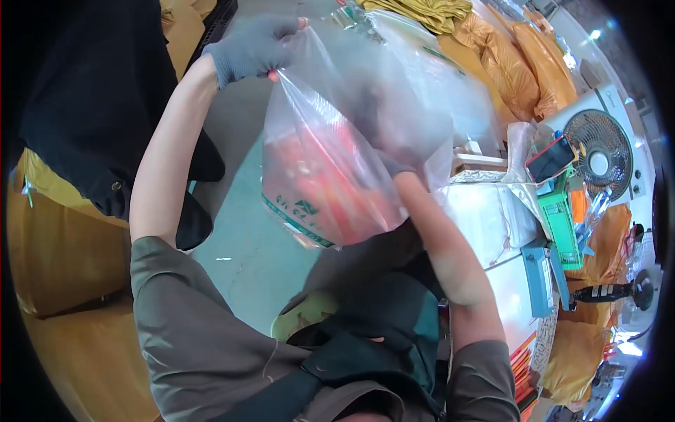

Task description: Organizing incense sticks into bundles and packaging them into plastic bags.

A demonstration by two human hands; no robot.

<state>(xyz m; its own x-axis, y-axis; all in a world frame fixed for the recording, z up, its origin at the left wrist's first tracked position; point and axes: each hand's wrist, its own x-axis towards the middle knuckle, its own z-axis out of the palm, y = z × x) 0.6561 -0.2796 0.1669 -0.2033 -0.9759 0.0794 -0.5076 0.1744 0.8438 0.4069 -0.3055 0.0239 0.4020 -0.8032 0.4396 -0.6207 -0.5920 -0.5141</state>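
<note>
A person works a clear plastic bag (325, 151) — marked with green print near its base and filled with red contents (344, 200) — just above the middle of the scene, toward 12 o'clock. At 11 o'clock, the left hand (253, 55), in a grey glove with bare fingertips, pinches the bag's gathered upper edge between thumb and fingers. The right hand (394, 166), near 1 o'clock, meets the bag's side; hazy plastic veils its fingers, so whether they are spread or pressed together cannot be told, nor whether they are inside the bag or behind it. A white worktop (485, 218) stretches toward 3 o'clock, with a phone (550, 160) and a grey fan (598, 156) between 2 and 3, and a green crate (559, 219) at 3. Orange-brown sacks (506, 60) crowd 1 o'clock — a brown covered bundle (63, 246) sits at 9.
</note>
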